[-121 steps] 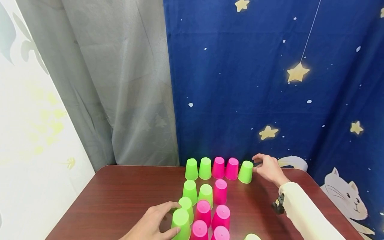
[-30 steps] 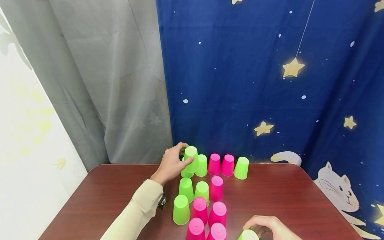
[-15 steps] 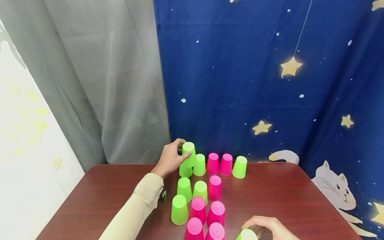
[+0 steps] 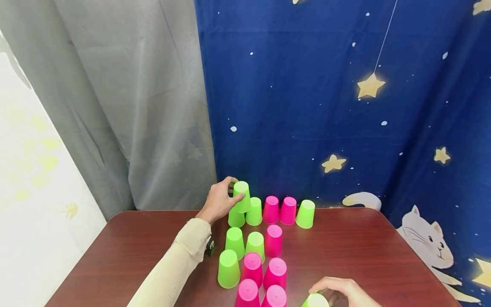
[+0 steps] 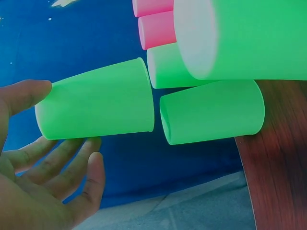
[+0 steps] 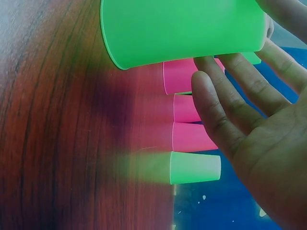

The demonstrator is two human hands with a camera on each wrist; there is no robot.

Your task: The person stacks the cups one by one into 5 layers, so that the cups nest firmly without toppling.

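My left hand (image 4: 218, 201) holds an upside-down green cup (image 4: 241, 196) near its base, between thumb and fingers. That cup hangs over the back-left green cup (image 4: 236, 218), and a narrow gap shows between the two in the left wrist view. Beside them stands another green cup (image 4: 254, 211). At the near right, my right hand (image 4: 341, 289) grips a second upside-down green cup (image 4: 316, 301), cut off by the frame's lower edge. In the right wrist view, the thumb and fingers lie around this cup's (image 6: 187, 28) narrow end; whether its rim touches the table cannot be told.
Two pink cups (image 4: 271, 209) and a green cup (image 4: 305, 214) continue the back row. Closer in stand more green cups (image 4: 229, 268) and several pink cups (image 4: 275, 273), all upside down on the dark wooden table (image 4: 345, 243). Curtains hang behind the table's far edge.
My left hand has carried a green cup from the near left to above the back row. My right hand has left the back-right green cup for the near one. Lately both hardly move.
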